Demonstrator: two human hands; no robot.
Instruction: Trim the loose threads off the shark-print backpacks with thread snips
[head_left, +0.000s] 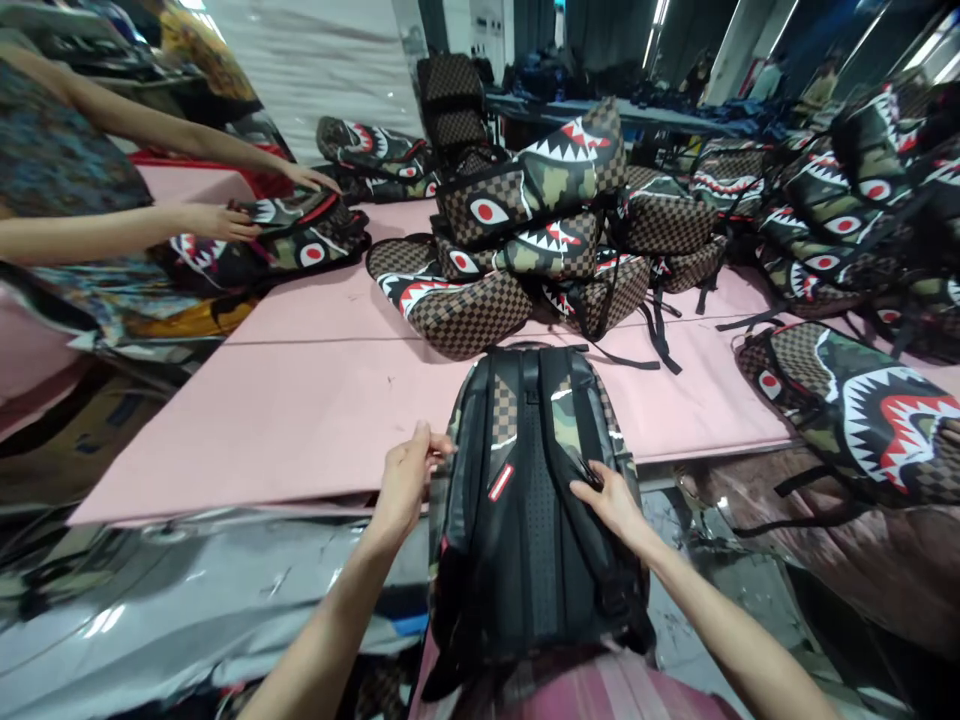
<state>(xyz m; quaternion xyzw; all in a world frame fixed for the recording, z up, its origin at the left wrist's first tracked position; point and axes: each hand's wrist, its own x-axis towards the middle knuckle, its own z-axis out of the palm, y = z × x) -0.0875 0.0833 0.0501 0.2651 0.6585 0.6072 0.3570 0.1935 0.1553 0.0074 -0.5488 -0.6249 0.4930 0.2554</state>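
Note:
A black backpack (536, 520) with checkered and camouflage patches lies with its strap side up, its top on the pink table edge and its bottom toward my body. My left hand (409, 475) is at its left side, thumb and fingers curled together by the edge; whatever they pinch is too small to make out. Over the right shoulder strap (566, 470), my right hand (611, 505) is closed on a small black pointed tool (589, 472), mostly hidden by the fingers. A small red-and-white label (501, 482) sits on the left strap.
Shark-face backpacks (525, 200) are stacked beyond mine on the pink table (300, 400). More backpacks (840, 220) pile up at right, and one (885, 410) overhangs the front edge. At left, another person's hands (217, 220) handle a backpack (300, 240). Plastic sheeting (187, 580) hangs below.

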